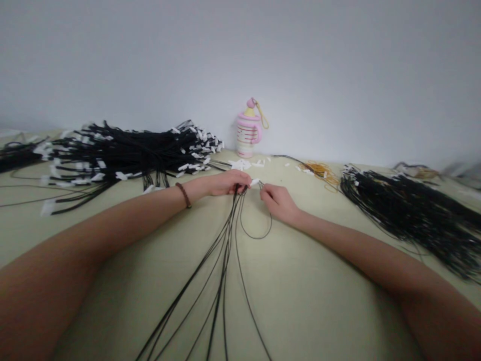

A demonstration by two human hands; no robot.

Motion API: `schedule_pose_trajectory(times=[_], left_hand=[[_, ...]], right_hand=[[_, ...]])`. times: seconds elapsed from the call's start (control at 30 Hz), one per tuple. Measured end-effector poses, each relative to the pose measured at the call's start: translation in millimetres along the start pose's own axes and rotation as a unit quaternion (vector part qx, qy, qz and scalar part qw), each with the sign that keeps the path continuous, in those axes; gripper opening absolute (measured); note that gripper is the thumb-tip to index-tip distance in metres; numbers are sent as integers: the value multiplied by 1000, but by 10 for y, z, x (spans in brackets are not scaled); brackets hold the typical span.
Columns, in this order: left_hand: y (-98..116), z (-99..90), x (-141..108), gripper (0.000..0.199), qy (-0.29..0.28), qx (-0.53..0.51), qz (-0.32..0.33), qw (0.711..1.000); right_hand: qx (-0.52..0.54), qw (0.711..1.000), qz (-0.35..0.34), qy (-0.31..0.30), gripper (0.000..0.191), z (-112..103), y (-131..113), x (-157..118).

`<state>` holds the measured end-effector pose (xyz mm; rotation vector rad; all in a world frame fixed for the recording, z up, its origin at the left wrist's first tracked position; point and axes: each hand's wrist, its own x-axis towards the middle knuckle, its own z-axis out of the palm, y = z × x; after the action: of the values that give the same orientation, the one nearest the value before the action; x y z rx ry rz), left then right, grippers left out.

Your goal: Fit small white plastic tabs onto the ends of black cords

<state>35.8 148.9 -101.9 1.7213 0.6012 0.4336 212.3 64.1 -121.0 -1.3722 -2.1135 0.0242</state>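
Black wires (224, 265) are fanned out nearest the viewer, spread over the pale green surface (315, 291) and gathered together at their far ends. There they are grasped in the grip of the left hand (230, 183), above whose wrist a dark beaded bracelet (183, 195) is worn. A small white connector (255, 182) is held at the left fingertips, in the gap between the two hands. The grip of the right hand (277, 201) is curled, with the end of a thin wire loop (256, 238) pinched in it just beside the connector (the fine detail at the fingertips is blurred). The rest of that loop is hung below, between the hands

Farther off to the right, a long black wire bundle (409, 215) is laid at a slant, white pieces being seen at its upper end. To the left, a large black cable pile (131, 150) is stacked, its ends tipped with white. Loose white pieces (240, 164) are scattered beyond the hands, and a yellow tangle (325, 171) is placed near the right bundle. Behind these, a pink-and-cream cup (245, 136) is stood upright before a plain pale wall (225, 55)
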Motion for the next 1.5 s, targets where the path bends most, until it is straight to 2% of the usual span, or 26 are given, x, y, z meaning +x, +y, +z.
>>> schedule_pose_trajectory(times=[0.2,0.37,0.5,1.0,1.13,1.5], left_hand=[[-50,-75,32,12,-20,-34,6,999],[-48,-82,33,14,-35,-27,5,999],[-28,-73,23,11,-46,-19,1,999],[-55,-86,30,15,-27,-1,15,1000],[-67,-98,38,16,-37,4,17,999],[5,-51,-6,16,-39,37,16,998]], right_hand=[[17,1000,8,-6,25,-20,3,-3],[-12,1000,-2,-25,26,-4,-5,-13],[-24,1000,-2,-16,27,0,-8,-14],[-19,1000,-3,11,27,-7,-13,-21],[-23,1000,4,10,26,-7,-10,-19],[-19,1000,0,7,25,-21,-27,-18]])
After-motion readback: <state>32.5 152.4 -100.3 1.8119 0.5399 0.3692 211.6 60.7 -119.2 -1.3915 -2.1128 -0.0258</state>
